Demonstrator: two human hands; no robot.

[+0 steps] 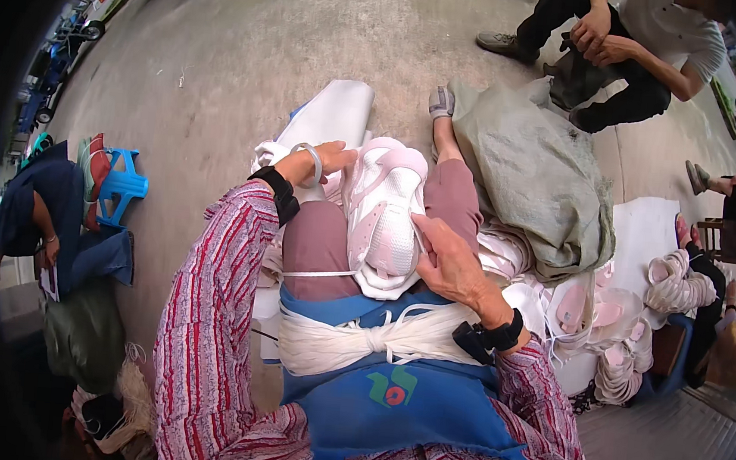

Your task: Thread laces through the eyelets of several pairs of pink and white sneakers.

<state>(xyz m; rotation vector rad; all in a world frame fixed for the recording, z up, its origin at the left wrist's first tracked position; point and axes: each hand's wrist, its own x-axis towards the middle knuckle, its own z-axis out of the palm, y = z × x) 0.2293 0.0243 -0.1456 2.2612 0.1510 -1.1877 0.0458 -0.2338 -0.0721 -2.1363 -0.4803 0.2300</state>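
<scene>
A pink-and-white shoe upper (390, 219) lies lengthwise on my lap, over the mauve trousers. My right hand (452, 261) pinches its right edge between thumb and fingers. At the upper left edge, my left hand (328, 159) has its fingers stretched toward the upper, the fingertips at or against its side; whether they hold a thin lace cannot be made out. A white lace strand (317, 274) runs leftward from the upper's lower end across my thigh. Nearer my waist, a tied bundle of white laces (337, 344) rests on the blue apron (406, 406).
White sheet material (347, 107) and more uppers lie beyond my knees. A grey-green sack (528, 173) spreads at right, with stacked uppers (608, 314) beside it. A blue stool (121, 185) stands left. Other people sit at left, far right and upper right, one with clasped hands (603, 41).
</scene>
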